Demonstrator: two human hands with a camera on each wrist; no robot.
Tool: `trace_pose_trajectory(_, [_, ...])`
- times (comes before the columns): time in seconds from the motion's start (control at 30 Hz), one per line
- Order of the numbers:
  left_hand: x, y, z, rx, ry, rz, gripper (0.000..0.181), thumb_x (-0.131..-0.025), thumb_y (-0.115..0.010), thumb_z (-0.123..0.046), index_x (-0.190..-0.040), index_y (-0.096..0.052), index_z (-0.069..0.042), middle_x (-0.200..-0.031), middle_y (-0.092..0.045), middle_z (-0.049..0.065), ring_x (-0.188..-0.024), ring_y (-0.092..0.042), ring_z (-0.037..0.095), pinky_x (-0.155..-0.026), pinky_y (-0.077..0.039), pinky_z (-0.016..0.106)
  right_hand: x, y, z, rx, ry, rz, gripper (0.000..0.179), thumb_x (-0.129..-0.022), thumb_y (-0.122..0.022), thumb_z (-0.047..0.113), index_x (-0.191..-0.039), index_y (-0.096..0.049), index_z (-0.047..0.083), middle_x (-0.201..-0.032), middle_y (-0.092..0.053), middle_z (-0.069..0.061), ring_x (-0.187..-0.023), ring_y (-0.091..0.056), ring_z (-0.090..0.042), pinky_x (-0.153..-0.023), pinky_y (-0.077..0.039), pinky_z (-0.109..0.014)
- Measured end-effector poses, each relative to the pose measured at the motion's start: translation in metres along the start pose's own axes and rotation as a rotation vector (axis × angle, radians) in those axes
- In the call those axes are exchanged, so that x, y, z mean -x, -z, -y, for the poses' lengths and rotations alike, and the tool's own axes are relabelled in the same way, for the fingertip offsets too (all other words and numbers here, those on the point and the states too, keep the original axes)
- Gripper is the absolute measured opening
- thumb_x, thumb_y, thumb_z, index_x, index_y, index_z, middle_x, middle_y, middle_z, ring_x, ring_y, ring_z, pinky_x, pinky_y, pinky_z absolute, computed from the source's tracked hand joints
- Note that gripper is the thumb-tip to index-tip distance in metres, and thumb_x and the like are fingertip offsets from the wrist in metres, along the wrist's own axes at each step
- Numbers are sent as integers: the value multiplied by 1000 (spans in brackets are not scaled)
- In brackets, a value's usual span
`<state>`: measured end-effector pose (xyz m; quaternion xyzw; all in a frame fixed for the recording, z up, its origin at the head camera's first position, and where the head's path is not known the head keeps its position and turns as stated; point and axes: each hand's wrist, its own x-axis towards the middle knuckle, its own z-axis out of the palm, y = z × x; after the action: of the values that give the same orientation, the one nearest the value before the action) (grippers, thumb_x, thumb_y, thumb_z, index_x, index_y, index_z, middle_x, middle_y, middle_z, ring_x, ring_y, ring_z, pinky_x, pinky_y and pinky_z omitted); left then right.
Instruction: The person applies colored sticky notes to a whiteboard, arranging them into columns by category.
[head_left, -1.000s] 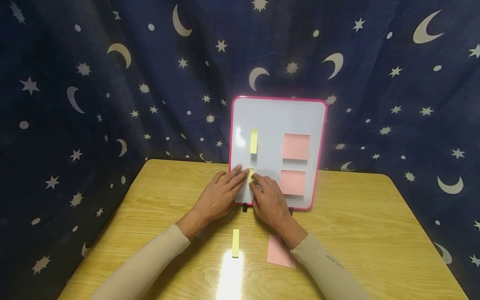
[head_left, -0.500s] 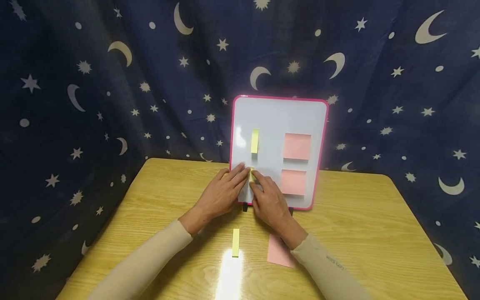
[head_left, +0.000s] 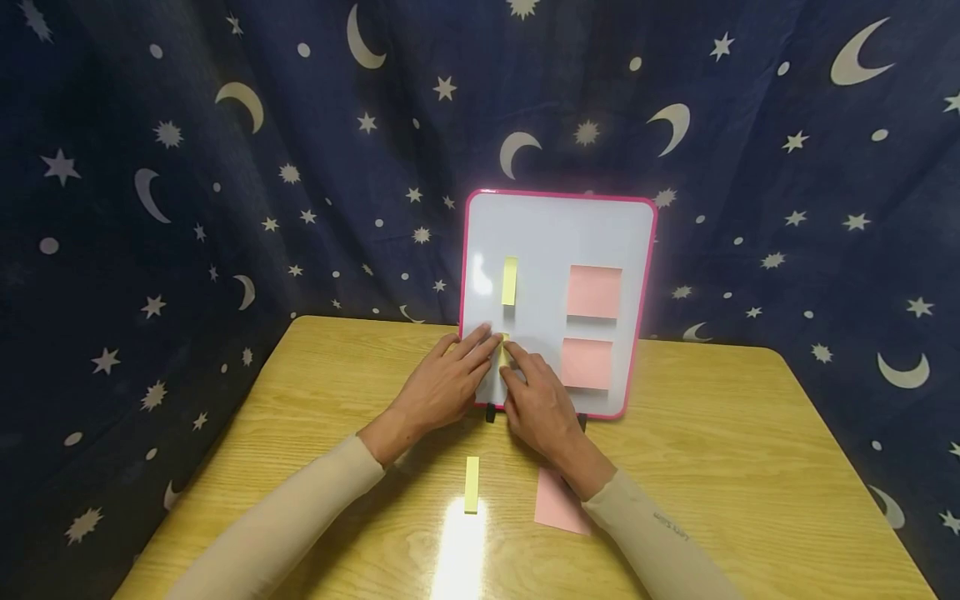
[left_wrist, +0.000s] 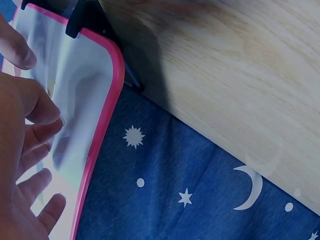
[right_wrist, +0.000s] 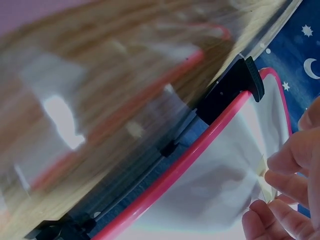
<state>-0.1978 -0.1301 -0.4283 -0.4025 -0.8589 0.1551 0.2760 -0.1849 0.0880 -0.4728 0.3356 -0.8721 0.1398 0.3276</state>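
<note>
A yellow sticky note (head_left: 504, 353) lies low on the left of a small pink-framed whiteboard (head_left: 540, 229), mostly covered by fingers. From the left, my left hand (head_left: 447, 382) reaches in with outstretched fingers, its fingertips touching the note's upper edge. My right hand (head_left: 542, 402) comes from the right, its index finger and thumb resting against the note with fingers slightly bent. Seen from the right wrist, the right fingers (right_wrist: 292, 155) meet the pale note on the board. Above it, another yellow sticky note (head_left: 509, 281) is stuck on. Two pink sticky notes (head_left: 594, 292) hang at the board's right.
Black feet (head_left: 491, 414) hold the board upright on the wooden table (head_left: 720, 483). In front of it lie a yellow note strip (head_left: 472, 485) and a pink note (head_left: 558, 504), partly under the right forearm. A star-patterned curtain (head_left: 405, 150) stands behind.
Both hands stay at the lower yellow sticky note. The right index finger has slid slightly up along it; the left hand has barely shifted. The other notes stay put.
</note>
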Motion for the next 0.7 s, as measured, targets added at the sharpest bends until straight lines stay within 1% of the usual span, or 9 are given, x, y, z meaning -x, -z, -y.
trace_pose_trajectory(0.2, [-4, -1, 0, 12, -3, 8, 51, -90, -73, -27, -136, -66, -6, -167, -42, 8, -157, -34, 27, -115, -42, 47, 0, 0, 0, 0, 3, -7, 33, -82, -71, 1, -114, -75, -5, -149, -56, -22, -107, -63, -34, -92, -56, -42])
trace_pose_trajectory(0.37, [-6, -1, 0, 4, -13, -5, 47, -89, -74, -26, -132, -68, -7, -167, -42, 6, -157, -34, 26, -115, -42, 48, 0, 1, 0, 11, 3, -4, 32, -83, -71, 1, -113, -76, -5, -148, -57, -23, -107, -63, -34, -91, -56, -42])
trace_pose_trajectory(0.53, [-4, -2, 1, 10, -15, -18, 43, -89, -74, -25, -129, -70, -8, -167, -42, 5, -156, -36, 26, -113, -44, 48, 0, 2, 0, 7, 3, 0, 30, -84, -70, 1, -112, -76, -5, -148, -57, -23, -105, -63, -34, -90, -56, -41])
trace_pose_trajectory(0.63, [-3, -2, 1, 11, -9, -12, 39, -91, -72, -24, -126, -71, -8, -167, -43, 5, -156, -36, 25, -112, -45, 48, 0, 3, 1, 3, 0, 11, 30, -83, -70, 0, -112, -76, -5, -149, -56, -23, -104, -62, -33, -89, -56, -40])
trace_pose_trajectory(0.7, [-2, -2, 1, 10, -10, -2, 40, -91, -72, -25, -127, -71, -8, -168, -42, 5, -157, -35, 25, -113, -44, 47, 0, 3, 1, 0, -3, 17, 30, -83, -70, 0, -112, -76, -5, -150, -56, -22, -104, -62, -33, -89, -56, -40])
